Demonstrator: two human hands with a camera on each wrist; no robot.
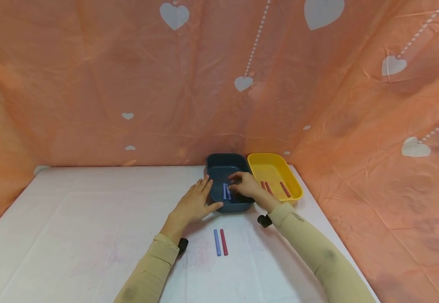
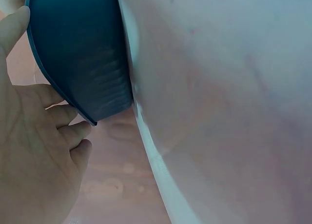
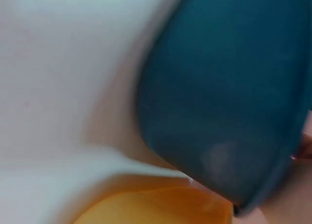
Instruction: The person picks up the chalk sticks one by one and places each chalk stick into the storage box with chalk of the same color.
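Note:
A dark blue plastic bin [image 1: 231, 207] stands at the back of the table, with blue chalk sticks [image 1: 225, 192] lying inside. My left hand [image 1: 194, 204] rests against its left side and front corner, fingers extended; in the left wrist view the fingertips touch the bin's rim [image 2: 43, 73]. Over the right part of the bin is my right hand [image 1: 247, 186], its fingers bent and their tips beside the chalk. Whether it pinches a stick cannot be made out; the bin wall hides most of it in the right wrist view. A blue chalk stick [image 1: 217, 243] and a red chalk stick [image 1: 224, 242] lie on the table in front.
Right of the blue bin, close beside it, stands a yellow bin [image 1: 294, 185] with several red chalk sticks [image 1: 285, 190] in it. A white cloth [image 1: 91, 223] covers the table. Orange curtains [image 1: 147, 84] with hearts hang behind and at the sides.

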